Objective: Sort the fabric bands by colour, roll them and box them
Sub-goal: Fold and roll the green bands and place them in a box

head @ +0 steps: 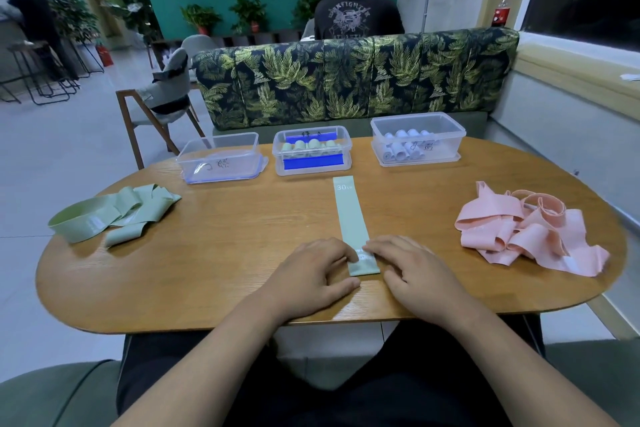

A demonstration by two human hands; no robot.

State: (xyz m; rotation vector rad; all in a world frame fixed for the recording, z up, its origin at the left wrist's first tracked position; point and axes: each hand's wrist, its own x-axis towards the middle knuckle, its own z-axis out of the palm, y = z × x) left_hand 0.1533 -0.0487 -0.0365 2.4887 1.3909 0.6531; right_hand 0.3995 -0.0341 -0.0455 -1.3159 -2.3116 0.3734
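The left hand (311, 274) has bent fingertips over the green band (351, 215)'s near end; pinching or only pressing, I cannot tell. The band lies flat mid-table (225, 253), running lengthwise away from the person, its "30" end towards the middle box (311, 163). The right hand (415, 270) touches the same end, its grip just as unclear.

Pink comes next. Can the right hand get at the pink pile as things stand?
Probably yes: only bare table lies between the pink pile and the right hand, now on the green band.
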